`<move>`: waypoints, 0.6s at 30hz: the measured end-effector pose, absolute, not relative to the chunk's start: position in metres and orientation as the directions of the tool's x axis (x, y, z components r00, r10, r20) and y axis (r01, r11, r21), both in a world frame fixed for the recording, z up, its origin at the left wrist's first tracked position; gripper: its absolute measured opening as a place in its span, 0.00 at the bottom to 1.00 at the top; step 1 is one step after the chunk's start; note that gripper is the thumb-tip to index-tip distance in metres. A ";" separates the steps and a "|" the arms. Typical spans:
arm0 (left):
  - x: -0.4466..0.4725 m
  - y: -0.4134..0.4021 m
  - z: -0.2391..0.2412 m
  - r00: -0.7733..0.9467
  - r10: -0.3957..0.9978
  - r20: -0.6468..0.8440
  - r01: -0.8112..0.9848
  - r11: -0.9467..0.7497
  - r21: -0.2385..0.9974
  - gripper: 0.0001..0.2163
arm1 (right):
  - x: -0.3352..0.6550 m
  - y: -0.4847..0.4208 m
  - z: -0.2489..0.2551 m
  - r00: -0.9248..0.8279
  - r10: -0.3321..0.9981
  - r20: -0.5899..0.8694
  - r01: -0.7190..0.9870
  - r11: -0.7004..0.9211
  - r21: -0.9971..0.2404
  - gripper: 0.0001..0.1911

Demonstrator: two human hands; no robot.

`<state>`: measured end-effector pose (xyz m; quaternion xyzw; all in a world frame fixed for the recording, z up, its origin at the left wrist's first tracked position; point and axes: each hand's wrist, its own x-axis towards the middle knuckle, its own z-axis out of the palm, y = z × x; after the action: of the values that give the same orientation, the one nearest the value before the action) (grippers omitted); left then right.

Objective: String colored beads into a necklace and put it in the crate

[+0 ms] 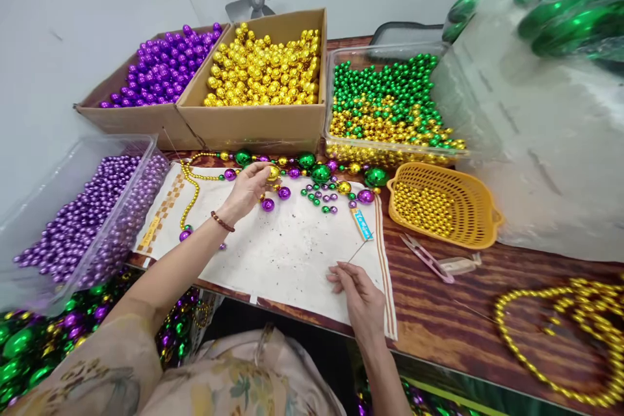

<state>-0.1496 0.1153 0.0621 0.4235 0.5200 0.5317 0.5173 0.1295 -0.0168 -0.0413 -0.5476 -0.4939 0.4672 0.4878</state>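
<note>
My left hand [247, 190] is closed in a pinch on a large gold bead [273, 173], above the far side of a white cloth [283, 260]. Two purple beads [268, 205] lie just below that hand. Nearer the front, the fingers of my right hand [359, 296] are pinched on a thin needle [359, 251], which slants up to the right. Its tip reaches over a small blue and white packet [361, 224]. A strand of mixed beads [320, 173] runs along the cloth's far edge, and small green and purple beads [319, 198] lie loose below it.
Cardboard boxes hold purple beads [166, 68] and gold beads [268, 71]. Clear bins hold green and gold beads [390, 101] and small purple beads [92, 221]. On the right are a yellow basket [480, 214], pink thread snips [429, 260] and a gold bead string [507, 331].
</note>
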 end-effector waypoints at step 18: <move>-0.070 0.049 0.071 0.018 0.953 0.303 0.030 -0.303 0.952 0.16 | 0.114 -0.062 -0.001 0.022 1.000 0.003 0.036 0.003 -0.999 0.11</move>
<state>-0.0697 0.0487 0.0706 0.5822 0.4219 0.5593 0.4127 0.1139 -0.0621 -0.0012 -0.5139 -0.5041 0.4844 0.4971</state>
